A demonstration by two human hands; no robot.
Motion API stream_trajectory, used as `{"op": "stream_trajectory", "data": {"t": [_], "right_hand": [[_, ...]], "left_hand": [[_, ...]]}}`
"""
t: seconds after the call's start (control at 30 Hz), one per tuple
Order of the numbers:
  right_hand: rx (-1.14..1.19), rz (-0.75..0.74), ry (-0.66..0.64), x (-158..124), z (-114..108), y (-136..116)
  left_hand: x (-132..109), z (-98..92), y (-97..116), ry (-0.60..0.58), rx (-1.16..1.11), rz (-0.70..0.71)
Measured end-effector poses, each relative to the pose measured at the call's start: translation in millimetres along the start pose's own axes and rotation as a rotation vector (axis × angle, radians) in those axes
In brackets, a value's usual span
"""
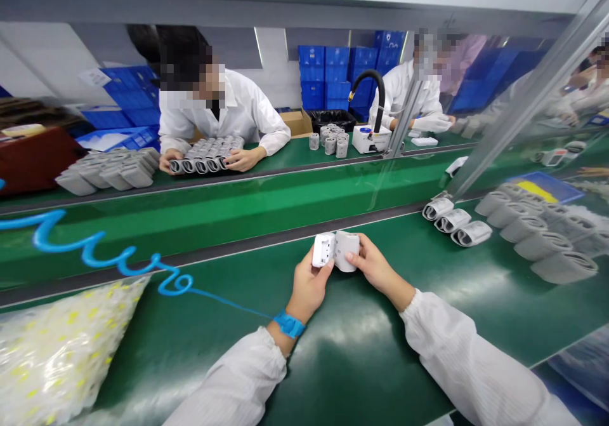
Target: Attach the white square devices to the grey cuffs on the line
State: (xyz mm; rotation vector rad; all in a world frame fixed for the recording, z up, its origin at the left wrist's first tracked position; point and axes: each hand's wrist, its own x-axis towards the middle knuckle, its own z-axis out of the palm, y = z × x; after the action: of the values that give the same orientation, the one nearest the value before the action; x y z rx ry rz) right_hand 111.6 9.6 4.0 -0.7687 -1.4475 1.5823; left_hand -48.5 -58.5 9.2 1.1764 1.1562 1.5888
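over green belt (361, 375) | white unit (335, 251) between l hand (309, 289), r hand (375, 270) | grip: holding it

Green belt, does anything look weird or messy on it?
Nothing looks broken or spilled. The oddest bit is the blue coiled cord sprawling across the green belt and over its dark rail, but it runs to the blue strap on the left wrist.

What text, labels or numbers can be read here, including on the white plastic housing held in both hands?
No words, brand or numbers are legible.
The white plastic housing: no readable print shows.
White paper label on a blue plastic crate: too small and blurred to read.
Yellow print on the clear plastic bag: too blurred to read.
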Motion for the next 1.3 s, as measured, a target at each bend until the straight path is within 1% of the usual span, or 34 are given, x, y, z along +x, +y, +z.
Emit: {"op": "stream_trajectory", "data": {"t": [0.17,0.47,0.53,0.6,0.73,0.8,0.87,0.97,1.03,1.13,1.23,1.3], "right_hand": [[-0.014,-0.004,-0.022,0,-1,1],[-0.019,0.017,-0.029,-1,-1,3],[-0.053,0.007,-0.029,-1,0,4],[-0.111,0.003,-0.012,-2,1,4],[-0.187,0.033,0.066,-2,3,4],[-0.151,0.073,0.095,-2,4,1],[-0.056,0.151,0.105,-3,5,-3],[0.062,0.295,0.086,-7,7,-11],[0.071,0.356,0.070,-9,8,-17],[0.047,0.396,0.064,-12,9,-25],[0.046,0.406,0.068,-13,10,-26],[0.041,0.407,0.079,-13,12,-23]], "left_hand": [[-1,0.0,0,-0.016,0.040,0.008],[-5,-2.6,-6,-0.046,0.219,0.072],[-7,-2.9,-7,-0.055,0.247,0.092],[-8,-3.1,-5,-0.072,0.293,0.124],[-6,-4.4,3,-0.127,0.419,0.210],[-4,-5.7,5,-0.148,0.467,0.222],[-2,-7.2,6,-0.162,0.549,0.219],[0,-9.1,8,-0.158,0.670,0.240],[0,-10.0,10,-0.161,0.673,0.277],[0,-10.9,12,-0.205,0.663,0.316],[-1,-11.0,14,-0.242,0.686,0.323],[-1,-10.4,13,-0.228,0.684,0.307]]}}
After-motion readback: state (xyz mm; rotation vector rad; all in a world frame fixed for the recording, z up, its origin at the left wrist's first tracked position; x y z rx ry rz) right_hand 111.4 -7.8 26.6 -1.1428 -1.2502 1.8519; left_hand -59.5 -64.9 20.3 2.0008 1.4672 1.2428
